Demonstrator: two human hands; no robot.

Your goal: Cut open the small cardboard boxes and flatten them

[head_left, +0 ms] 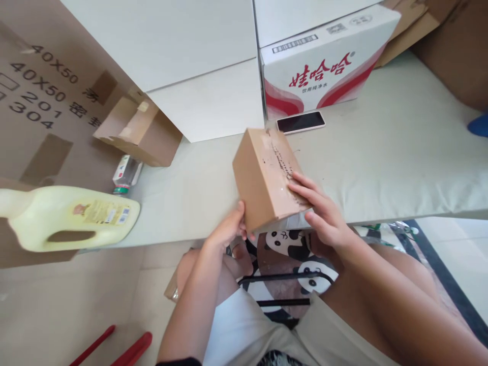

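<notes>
A small brown cardboard box (263,175) with clear tape along its top seam rests at the near edge of a pale mat (400,152). My left hand (229,229) grips the box's near left corner. My right hand (320,211) lies flat on the box's top right, fingers spread over the taped seam. Both hands hold the box, which is tilted slightly.
A phone (301,121) lies behind the box. A white carton with red print (324,61) and plain white boxes (206,101) stand at the back. An open small carton (139,131), a plastic bottle (125,175) and a yellow jug (72,216) are at left. Red handles (125,351) lie on the floor.
</notes>
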